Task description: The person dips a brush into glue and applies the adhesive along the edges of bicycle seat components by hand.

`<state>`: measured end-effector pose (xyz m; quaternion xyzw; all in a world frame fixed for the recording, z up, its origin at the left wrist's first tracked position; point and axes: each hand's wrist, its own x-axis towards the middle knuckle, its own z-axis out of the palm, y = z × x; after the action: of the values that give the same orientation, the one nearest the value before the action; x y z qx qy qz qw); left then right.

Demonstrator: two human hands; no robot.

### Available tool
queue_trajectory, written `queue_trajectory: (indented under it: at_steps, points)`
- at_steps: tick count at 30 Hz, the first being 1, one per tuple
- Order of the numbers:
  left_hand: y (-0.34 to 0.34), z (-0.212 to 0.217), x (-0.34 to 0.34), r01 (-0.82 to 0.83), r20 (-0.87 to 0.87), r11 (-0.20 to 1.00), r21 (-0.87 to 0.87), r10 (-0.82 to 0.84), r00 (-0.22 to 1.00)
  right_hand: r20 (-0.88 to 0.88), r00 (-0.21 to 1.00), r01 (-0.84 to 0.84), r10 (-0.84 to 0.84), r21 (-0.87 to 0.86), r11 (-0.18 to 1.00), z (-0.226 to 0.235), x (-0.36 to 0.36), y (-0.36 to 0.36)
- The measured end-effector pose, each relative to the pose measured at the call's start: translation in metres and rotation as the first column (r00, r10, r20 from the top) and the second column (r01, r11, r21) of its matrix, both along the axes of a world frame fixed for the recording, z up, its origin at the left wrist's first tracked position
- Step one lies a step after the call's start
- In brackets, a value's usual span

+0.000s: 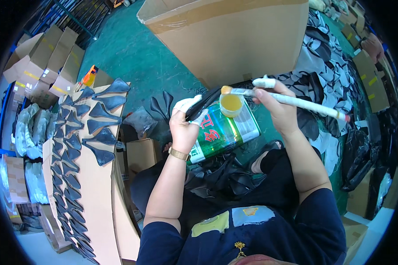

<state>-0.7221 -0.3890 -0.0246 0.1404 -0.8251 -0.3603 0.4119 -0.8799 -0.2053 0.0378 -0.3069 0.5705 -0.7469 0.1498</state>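
In my left hand [184, 123], white covers on some fingertips, is a black, saddle-shaped piece [203, 104], gripped between thumb and fingers. My right hand [276, 104] is closed round a paintbrush [301, 103] with a long white-wrapped handle. Its yellowish bristles are close to the black piece's tip; whether they touch it I cannot tell. Below the brush, a small round cup [230, 114] of yellow liquid stands on a green and silver tin [221, 134] lying in front of me. More black pieces [225, 176] are heaped in my lap.
Many black saddle-shaped pieces [102, 114] lie in rows on a cardboard-topped surface [95, 190] at left. Beyond the tin stands a large cardboard box [234, 42]. Grey and black scraps [318, 57] are piled on the right, near black plastic bags [360, 145]. Cartons [48, 62] fill the far left.
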Motion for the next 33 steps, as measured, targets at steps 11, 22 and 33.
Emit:
queue_trajectory:
  at_steps: [11,22,33]
  points:
    - [0.004,0.0,0.001,0.072,-0.007,0.898,0.434,-0.077,0.997,-0.091,0.984,-0.121,0.151,0.274,0.954,-0.015,-0.015,-0.004]
    - [-0.011,-0.01,0.01,0.137,-0.128,0.209,0.968,-0.055,0.99,-0.219,0.972,0.082,0.085,0.655,0.751,-0.089,-0.061,-0.035]
    - [-0.004,-0.019,0.0,-0.137,0.183,0.269,0.953,-0.157,0.97,0.07,0.997,-0.022,-0.021,0.566,0.824,-0.091,-0.068,-0.038]
